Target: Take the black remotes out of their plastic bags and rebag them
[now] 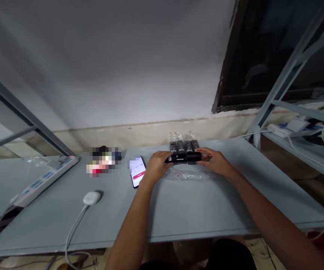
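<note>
Between my two hands lies a long black cylindrical object [193, 156] with a small white label near its left end; its exact kind does not show. The fingers of my left hand [159, 165] close on its left end, and my right hand [215, 162] grips its right end. Just behind it, several similar black items in clear plastic bags [180, 146] stand side by side in a row. A flat, clear plastic sleeve [187, 175] with a small red print rests on the table in front of the object.
A lit phone [137, 173] lies left of my left hand, on the grey-blue table [195, 213]. Further left are a white round device [91, 197] with a cable, a blurred-out patch and a white power strip [46, 182]. Metal frames [280, 82] rise at both sides.
</note>
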Demonstrator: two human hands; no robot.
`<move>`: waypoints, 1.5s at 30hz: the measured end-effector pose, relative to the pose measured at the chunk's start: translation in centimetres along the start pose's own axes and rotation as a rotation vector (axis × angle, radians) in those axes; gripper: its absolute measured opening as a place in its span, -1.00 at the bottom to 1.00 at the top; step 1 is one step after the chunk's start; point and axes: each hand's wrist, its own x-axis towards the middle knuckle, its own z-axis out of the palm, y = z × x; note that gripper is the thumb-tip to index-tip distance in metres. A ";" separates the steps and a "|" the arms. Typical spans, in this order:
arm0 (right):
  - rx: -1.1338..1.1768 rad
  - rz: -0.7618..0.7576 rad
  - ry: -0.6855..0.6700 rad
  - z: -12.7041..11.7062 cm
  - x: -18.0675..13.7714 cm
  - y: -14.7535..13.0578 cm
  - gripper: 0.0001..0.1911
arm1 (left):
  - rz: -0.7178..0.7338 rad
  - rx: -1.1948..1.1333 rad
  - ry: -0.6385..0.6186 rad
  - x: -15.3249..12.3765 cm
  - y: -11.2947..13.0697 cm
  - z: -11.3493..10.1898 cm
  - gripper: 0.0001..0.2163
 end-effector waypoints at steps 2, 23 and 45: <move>-0.005 -0.002 0.007 0.0 0.0 0.1 -0.42 | 0.010 0.001 0.010 0.1 0.0 0.0 -0.57; 0.017 -0.017 0.008 0.1 0.4 -0.4 -0.39 | 0.014 0.015 0.026 0.6 0.1 -0.3 -0.61; -0.052 -0.018 -0.020 -0.1 0.3 -0.5 -0.40 | 0.012 0.031 0.021 0.6 -0.3 0.3 -0.62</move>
